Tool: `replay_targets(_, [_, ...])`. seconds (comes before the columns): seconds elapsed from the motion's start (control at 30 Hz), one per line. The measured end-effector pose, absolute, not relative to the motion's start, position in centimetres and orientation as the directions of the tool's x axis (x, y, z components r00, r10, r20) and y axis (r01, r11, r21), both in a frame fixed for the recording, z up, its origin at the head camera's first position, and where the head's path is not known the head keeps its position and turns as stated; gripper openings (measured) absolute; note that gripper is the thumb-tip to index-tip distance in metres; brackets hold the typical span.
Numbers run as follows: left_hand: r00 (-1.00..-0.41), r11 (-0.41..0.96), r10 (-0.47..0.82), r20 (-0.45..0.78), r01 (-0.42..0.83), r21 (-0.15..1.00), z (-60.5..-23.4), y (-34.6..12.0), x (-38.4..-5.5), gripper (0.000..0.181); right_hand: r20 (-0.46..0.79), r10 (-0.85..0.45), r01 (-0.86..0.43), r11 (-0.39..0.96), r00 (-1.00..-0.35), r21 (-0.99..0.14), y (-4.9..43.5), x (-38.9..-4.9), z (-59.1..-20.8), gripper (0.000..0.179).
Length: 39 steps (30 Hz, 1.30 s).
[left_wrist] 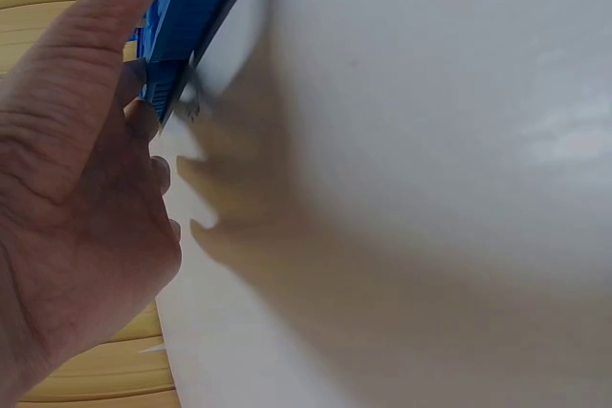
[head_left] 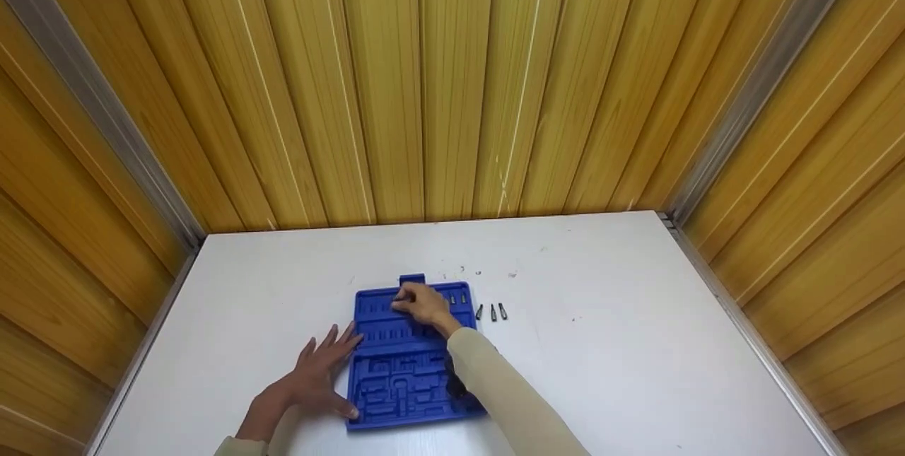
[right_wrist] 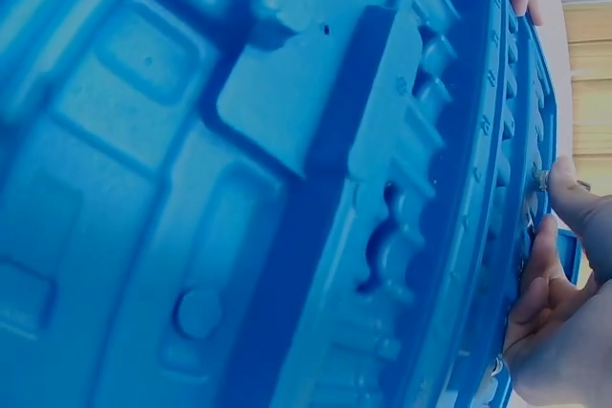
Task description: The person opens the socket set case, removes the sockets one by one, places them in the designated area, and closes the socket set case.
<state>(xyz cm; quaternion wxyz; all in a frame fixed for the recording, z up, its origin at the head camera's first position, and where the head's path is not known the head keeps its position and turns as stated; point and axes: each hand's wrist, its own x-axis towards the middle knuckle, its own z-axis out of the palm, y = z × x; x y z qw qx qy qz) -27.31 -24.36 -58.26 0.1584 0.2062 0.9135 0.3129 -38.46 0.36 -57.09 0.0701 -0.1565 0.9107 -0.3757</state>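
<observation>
An open blue plastic tool case [head_left: 400,382] lies on the white table, its moulded slots facing up. My left hand [head_left: 318,376] is spread along the case's left side, thumb at the near left corner and fingertips at the edge. Over the far half of the case, my right hand [head_left: 424,304] pinches a small metal bit [right_wrist: 542,180] between thumb and forefinger, at the top row of slots. Several bits [head_left: 463,298] sit in that row to the right of the hand. Part of the row is hidden beneath the right hand.
Three small dark bits [head_left: 493,312] lie on the white table [head_left: 601,343] just right of the case. Small dark specks mark the table beyond it. Yellow wood-patterned walls [head_left: 452,88] enclose the back and both sides.
</observation>
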Motion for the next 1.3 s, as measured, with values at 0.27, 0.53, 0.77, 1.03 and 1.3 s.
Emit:
replay_targets(0.27, [-0.85,0.705,0.507,-0.143,0.314,0.636,-58.1,-23.8,-27.9,0.134,-0.025,-0.366,-0.15,0.441,-0.93,-0.885,2.4,-38.9,-56.0,0.014])
replay_targets(0.53, [-0.854,0.716,0.496,-0.158,0.298,0.632,-58.7,-23.4,-27.9,0.133,-0.035,-0.402,-0.13,0.375,-0.915,-0.918,4.3,-38.8,-55.7,0.019])
replay_targets(0.77, [-0.85,0.71,0.506,-0.149,0.312,0.631,-59.0,-22.7,-28.1,0.133,-0.053,-0.472,-0.129,0.344,-0.88,-0.93,6.5,-37.9,-55.3,0.029])
replay_targets(1.03, [-0.857,0.704,0.492,-0.155,0.287,0.65,-58.2,-23.4,-27.7,0.133,-0.032,-0.497,-0.161,0.341,-0.867,-0.926,8.8,-36.9,-54.8,0.037])
replay_targets(1.3, [-0.862,0.707,0.486,-0.144,0.291,0.645,-57.9,-24.4,-27.1,0.134,-0.031,-0.492,-0.165,0.349,-0.87,-0.923,12.0,-36.3,-55.0,0.039])
